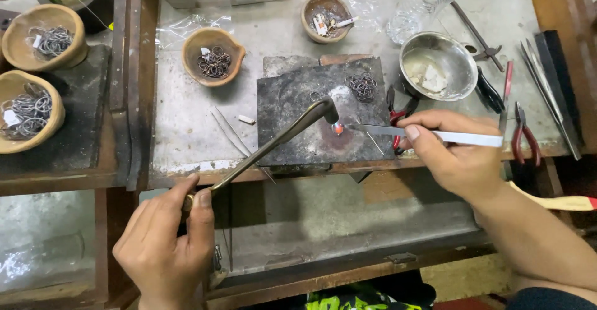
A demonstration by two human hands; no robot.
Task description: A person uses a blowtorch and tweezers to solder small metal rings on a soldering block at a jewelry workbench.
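Observation:
My left hand (pixel 166 241) grips the handle of a curved brass torch (pixel 280 137). Its nozzle points down at a small glowing red piece (pixel 337 129) on the dark soldering block (pixel 298 105). My right hand (pixel 457 154) holds long steel tweezers (pixel 429 134) whose tips meet the glowing piece from the right. A small pile of wire rings (pixel 362 86) lies on the block's far right corner.
A clay bowl of rings (pixel 213 54) sits behind the block, another clay bowl (pixel 326 16) farther back, and two more clay bowls (pixel 43 36) at left. A steel bowl (pixel 438 66), pliers (pixel 525 137), cutters and a plastic bottle (pixel 426 2) lie at right. Spare tweezers (pixel 233 137) rest left of the block.

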